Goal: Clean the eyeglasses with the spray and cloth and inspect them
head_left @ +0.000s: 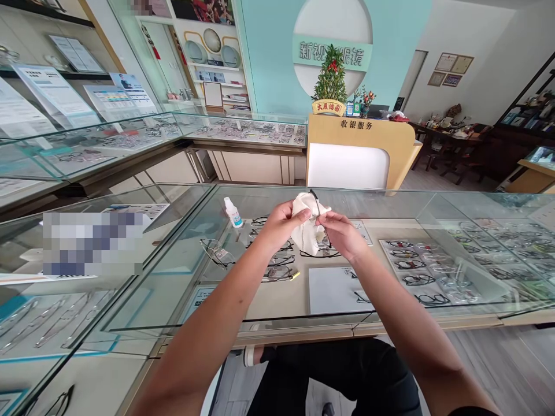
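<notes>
Above the glass display counter (269,323), my left hand (281,224) is closed on a cream-white cloth (303,231), thumb pressed on its front. The cloth is folded around a pair of dark-framed eyeglasses (315,197); one dark curved end sticks out at the top, and the lenses are mostly hidden. My right hand (342,231) pinches the eyeglasses at the cloth's right edge. A small white bottle with a blue label (233,212) stands to the left of my hands. Further left and nearer lies another pair of glasses (217,253).
Rows of eyeglasses (418,280) and a white panel (333,289) show beneath the counter glass. To the left, another glass case (82,323) adjoins, with a printed sheet (143,212) on it. A wooden service desk (403,138) with a plant (330,78) stands beyond.
</notes>
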{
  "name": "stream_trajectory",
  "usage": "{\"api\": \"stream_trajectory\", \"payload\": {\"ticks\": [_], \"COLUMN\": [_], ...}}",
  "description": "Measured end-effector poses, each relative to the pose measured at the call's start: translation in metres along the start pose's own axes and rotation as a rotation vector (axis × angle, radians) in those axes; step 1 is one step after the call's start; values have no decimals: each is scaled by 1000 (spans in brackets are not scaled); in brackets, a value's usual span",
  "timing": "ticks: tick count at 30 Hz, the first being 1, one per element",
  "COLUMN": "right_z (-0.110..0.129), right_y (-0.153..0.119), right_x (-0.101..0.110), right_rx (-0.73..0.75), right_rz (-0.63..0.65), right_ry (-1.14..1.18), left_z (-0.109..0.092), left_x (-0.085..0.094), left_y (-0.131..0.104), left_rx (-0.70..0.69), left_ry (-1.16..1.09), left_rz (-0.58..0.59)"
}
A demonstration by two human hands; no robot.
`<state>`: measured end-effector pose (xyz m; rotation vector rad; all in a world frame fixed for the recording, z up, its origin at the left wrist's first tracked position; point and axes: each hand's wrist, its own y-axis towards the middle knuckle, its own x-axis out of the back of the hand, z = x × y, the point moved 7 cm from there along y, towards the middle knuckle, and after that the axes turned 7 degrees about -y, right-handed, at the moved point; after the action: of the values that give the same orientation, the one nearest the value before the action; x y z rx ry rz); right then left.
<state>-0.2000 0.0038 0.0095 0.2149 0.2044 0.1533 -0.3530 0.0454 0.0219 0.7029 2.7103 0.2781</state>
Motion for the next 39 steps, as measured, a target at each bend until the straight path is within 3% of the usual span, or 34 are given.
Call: {"api": "stream_trajectory", "payload": {"ticks": [5, 14, 19, 24, 31, 36, 39], "right_z": [-4, -9, -11, -9, -2, -3, -3], "right_y": [1, -1, -4, -2, -1, -3, -3], "right_x": [-8, -16, -23, -19, -14, -14, -17], "right_rx": [0, 55, 69, 62, 10, -37, -17], "right_rz": [27, 16, 71, 32, 27, 19, 37], "right_ry": [2, -26, -55, -43, -20, 49, 70], "left_z": [-5, -6, -6, -8, -2, -14, -24], "left_x": [-9, -10, -7, -9, 3, -6, -12], "left_y": [-1, -6, -14, -12, -1, -3, -7], "left_rx": [-67, -198, -284, -256, -145, -144, -195], "left_ry": [-36, 68, 110, 91, -16, 40, 100], "left_rz": [-13, -196, -313, -282, -188, -45, -55]}}
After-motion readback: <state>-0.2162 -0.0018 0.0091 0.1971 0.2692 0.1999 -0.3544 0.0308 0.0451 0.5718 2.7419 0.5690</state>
